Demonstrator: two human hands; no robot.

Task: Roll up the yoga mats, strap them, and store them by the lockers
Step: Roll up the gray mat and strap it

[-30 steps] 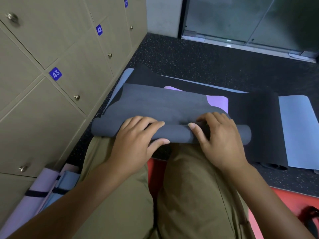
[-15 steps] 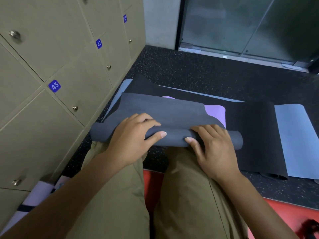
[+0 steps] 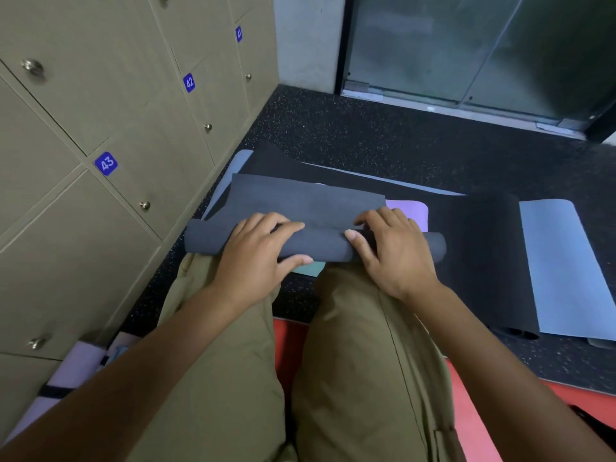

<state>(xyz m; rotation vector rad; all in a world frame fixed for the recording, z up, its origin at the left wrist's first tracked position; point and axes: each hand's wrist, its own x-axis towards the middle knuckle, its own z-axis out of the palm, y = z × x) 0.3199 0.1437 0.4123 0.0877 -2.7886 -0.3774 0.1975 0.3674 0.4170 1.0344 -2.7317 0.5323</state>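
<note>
Both hands, left (image 3: 253, 258) and right (image 3: 393, 255), curl their grip over the half-rolled grey mat (image 3: 320, 243); next I'd roll forward, keeping it tight.

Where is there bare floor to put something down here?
Bare floor lies between the spread mats and the glass door. Near the lockers it is crowded: both hands rest on the grey mat there.

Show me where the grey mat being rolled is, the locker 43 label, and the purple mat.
grey mat (image 3: 320, 250), head view, on the rolled part between the hands.
locker 43 label (image 3: 106, 163), head view, on the blue number tag.
purple mat (image 3: 408, 211), head view, on its exposed corner.
</note>
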